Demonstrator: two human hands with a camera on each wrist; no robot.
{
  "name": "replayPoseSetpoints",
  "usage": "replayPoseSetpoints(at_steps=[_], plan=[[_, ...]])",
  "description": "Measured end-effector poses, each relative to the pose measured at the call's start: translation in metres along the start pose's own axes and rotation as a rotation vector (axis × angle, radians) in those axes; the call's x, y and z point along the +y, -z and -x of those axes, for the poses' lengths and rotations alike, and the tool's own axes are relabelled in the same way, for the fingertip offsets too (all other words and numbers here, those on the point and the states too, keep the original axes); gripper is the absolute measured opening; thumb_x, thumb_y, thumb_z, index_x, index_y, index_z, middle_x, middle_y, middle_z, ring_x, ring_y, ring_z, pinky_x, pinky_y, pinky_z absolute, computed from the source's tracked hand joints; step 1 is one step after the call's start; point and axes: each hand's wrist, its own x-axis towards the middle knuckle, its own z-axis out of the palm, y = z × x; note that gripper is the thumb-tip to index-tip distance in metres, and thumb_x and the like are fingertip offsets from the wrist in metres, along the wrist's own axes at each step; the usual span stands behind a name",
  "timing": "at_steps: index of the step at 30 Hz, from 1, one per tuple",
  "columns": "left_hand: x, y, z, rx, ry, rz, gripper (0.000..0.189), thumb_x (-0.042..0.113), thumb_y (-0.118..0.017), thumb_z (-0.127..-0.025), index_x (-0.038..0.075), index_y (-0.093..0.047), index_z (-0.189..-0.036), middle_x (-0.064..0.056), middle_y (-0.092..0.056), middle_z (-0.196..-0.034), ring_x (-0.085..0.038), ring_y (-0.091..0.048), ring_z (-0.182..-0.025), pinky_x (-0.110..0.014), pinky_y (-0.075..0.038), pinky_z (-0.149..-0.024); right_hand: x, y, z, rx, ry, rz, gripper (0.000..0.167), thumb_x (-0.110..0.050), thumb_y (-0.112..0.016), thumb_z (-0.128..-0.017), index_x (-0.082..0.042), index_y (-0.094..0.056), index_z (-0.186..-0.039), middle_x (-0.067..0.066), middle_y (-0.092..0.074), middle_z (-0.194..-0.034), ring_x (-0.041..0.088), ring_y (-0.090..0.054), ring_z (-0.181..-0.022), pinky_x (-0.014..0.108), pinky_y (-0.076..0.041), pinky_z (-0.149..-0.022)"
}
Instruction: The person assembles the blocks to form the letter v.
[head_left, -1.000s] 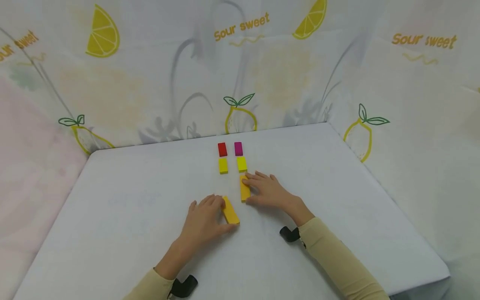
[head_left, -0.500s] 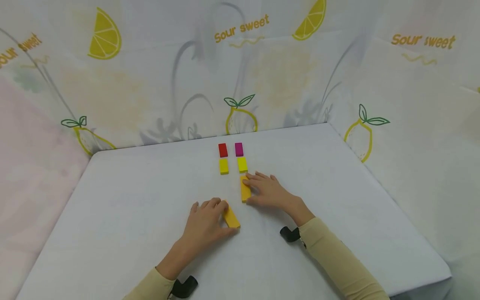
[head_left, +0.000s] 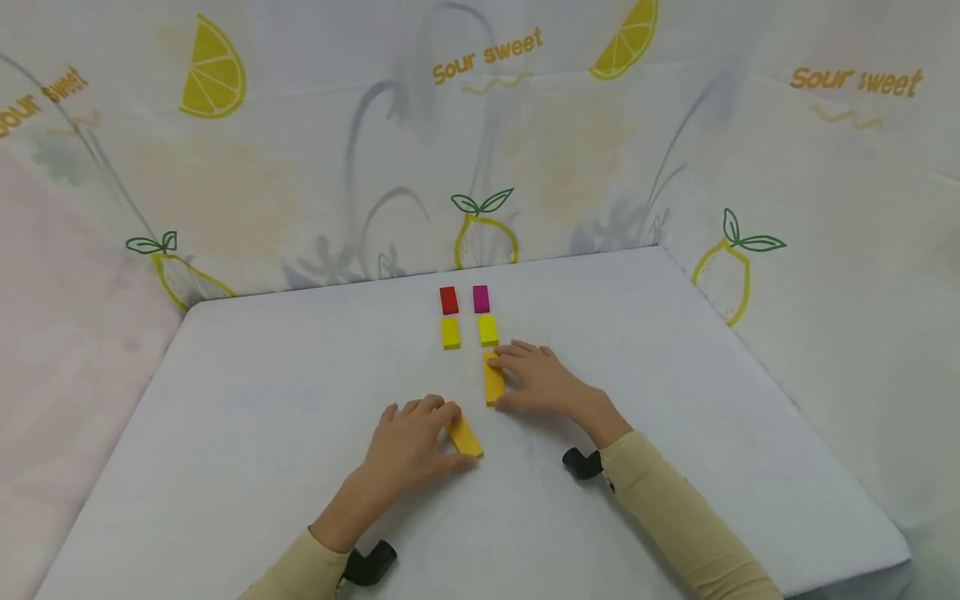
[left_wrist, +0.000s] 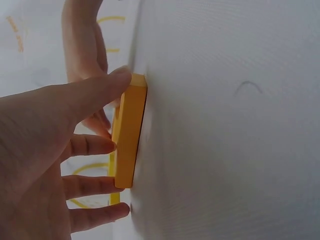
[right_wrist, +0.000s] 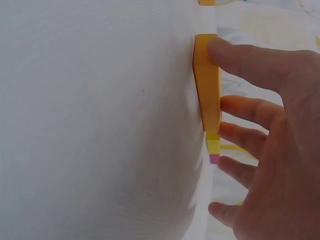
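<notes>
In the head view, my left hand [head_left: 408, 446] holds an orange-yellow rectangular block [head_left: 465, 435] that lies slanted on the table. Its thumb [left_wrist: 112, 85] presses one end of the block, while the index finger reaches the other end. Farther forward and to the right, my right hand [head_left: 542, 383] pinches a second orange-yellow block [head_left: 492, 379] between thumb and fingers. The right thumb [right_wrist: 225, 50] rests on that block's near end. Straight ahead of this block sit a yellow block [head_left: 487, 330] and a purple block [head_left: 481, 298].
Another yellow block [head_left: 450, 333] and a red block [head_left: 448, 300] form a column to the left. White cloth covers the table [head_left: 262, 417]. A printed lemon curtain [head_left: 585, 167] stands behind its back edge. Black wrist mounts [head_left: 371, 564] show below the hands.
My left hand and its block have shifted slightly toward me, and the index finger now covers more of the block's far end. The right hand stays put on its block.
</notes>
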Motion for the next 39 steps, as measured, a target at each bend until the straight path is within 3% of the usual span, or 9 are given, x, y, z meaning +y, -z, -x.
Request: replayPoseSetpoints(at_steps=[10,25,39], plan=[[-0.001,0.006,-0.004,-0.054,-0.022,-0.022,0.058,0.064,-0.08,-0.07,0.027,-0.066,-0.113,0.001,-0.065,-0.117,-0.025,-0.062,-0.106,-0.061,-0.045,-0.098,0.001,0.001,-0.001,-0.027,0.001,0.01,0.066,-0.043,-0.07,-0.087,-0.02,-0.05,-0.145,0.003,-0.036,-0.16,0.031,-0.019,-0.154,0.063,-0.018,-0.12],[-0.003,0.006,-0.003,-0.062,-0.024,-0.014,0.057,0.062,-0.08,-0.071,0.027,-0.066,-0.114,0.0,-0.065,-0.117,-0.026,-0.062,-0.107,-0.058,-0.046,-0.096,0.002,-0.002,-0.003,0.007,0.023,0.035,0.065,-0.045,-0.072,-0.084,-0.02,-0.054,-0.142,0.001,-0.047,-0.153,0.028,-0.029,-0.15,0.059,-0.02,-0.121],[-0.003,0.007,-0.004,-0.069,-0.005,-0.003,0.059,0.065,-0.079,-0.071,0.029,-0.066,-0.116,0.001,-0.064,-0.119,-0.025,-0.061,-0.109,-0.057,-0.045,-0.1,0.003,-0.003,0.019,0.067,0.074,0.014,0.064,-0.045,-0.075,-0.081,-0.019,-0.058,-0.137,0.002,-0.053,-0.147,0.028,-0.038,-0.145,0.06,-0.023,-0.119]])
